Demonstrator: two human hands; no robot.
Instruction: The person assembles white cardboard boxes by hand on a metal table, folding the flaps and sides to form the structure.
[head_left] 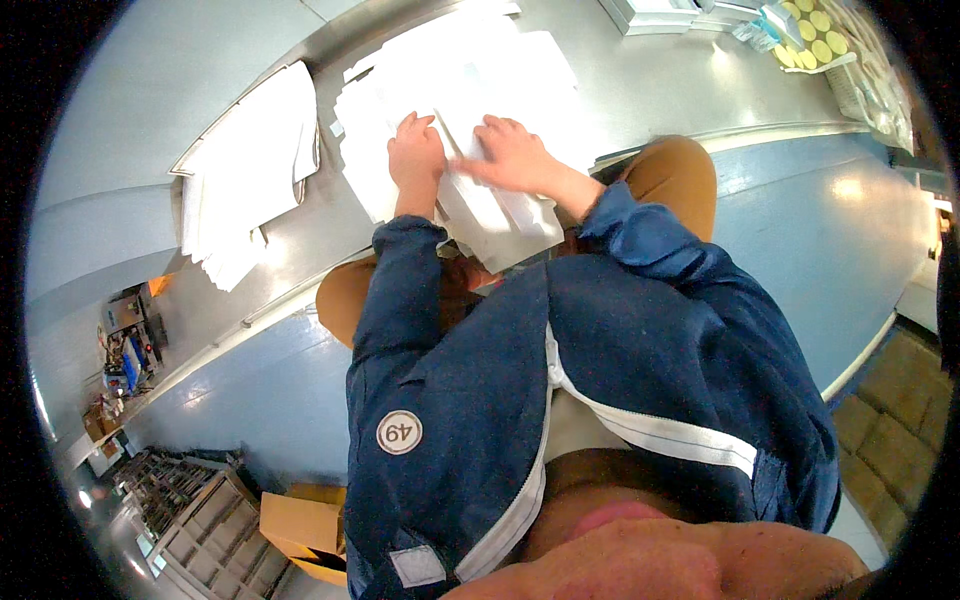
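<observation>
White paper sheets (530, 85) lie overlapping in a broad, glaring pile on the metal work table (620, 85). My left hand (416, 158) rests on the pile, fingers a little bent and fingertips apart on the paper. Close to its right, my right hand (513, 157) is spread on the sheets with its thumb reaching toward the left hand. Below the hands, narrower pieces of paper (500, 222) run toward me and overhang the table's near edge. Glare hides the sheets' outlines and any fold in them.
A second stack of white paper (250, 150) sits at the left, in what looks like a thin-rimmed tray. At the far right are white boxes (655, 15) and a basket (848, 88) beside round yellow items (820, 40). A cardboard box (300, 535) stands lower left.
</observation>
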